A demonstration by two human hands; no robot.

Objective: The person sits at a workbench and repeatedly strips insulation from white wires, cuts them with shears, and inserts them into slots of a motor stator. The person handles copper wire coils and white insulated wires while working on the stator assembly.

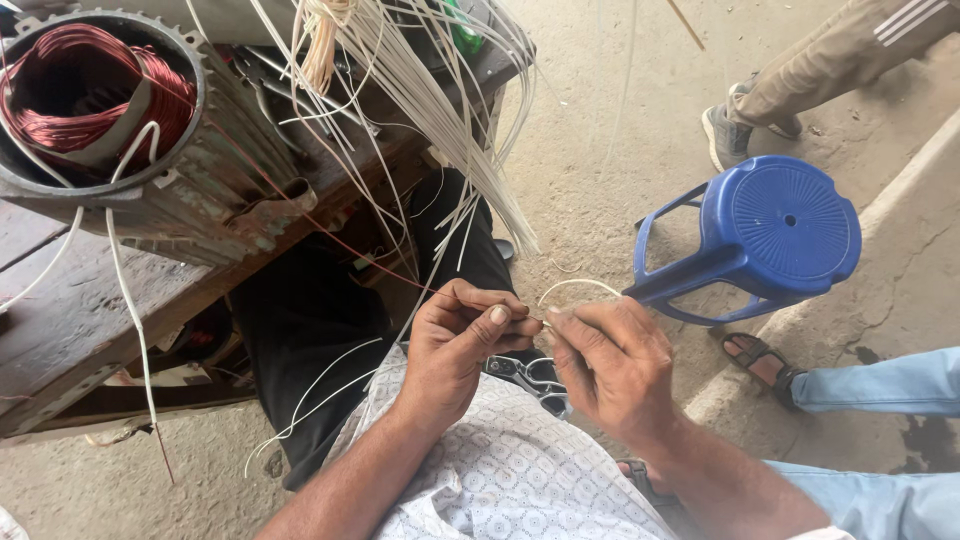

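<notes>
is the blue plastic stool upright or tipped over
Tipped over. The blue plastic stool lies on its side on the concrete ground, its round seat facing the camera and its legs pointing sideways toward the hands.

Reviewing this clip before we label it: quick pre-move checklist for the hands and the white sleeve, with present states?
1. Left hand pinching the thin white sleeve: ok.
2. Right hand pinching the same sleeve beside it: ok.
3. Copper wire runs from the motor stator to the hands: ok.
4. Wire end inside the sleeve: cannot tell, fingers cover it.
5. Pliers lying on the lap, within reach: ok.
6. Blue stool tipped over nearby, apart from the hands: ok.
</notes>
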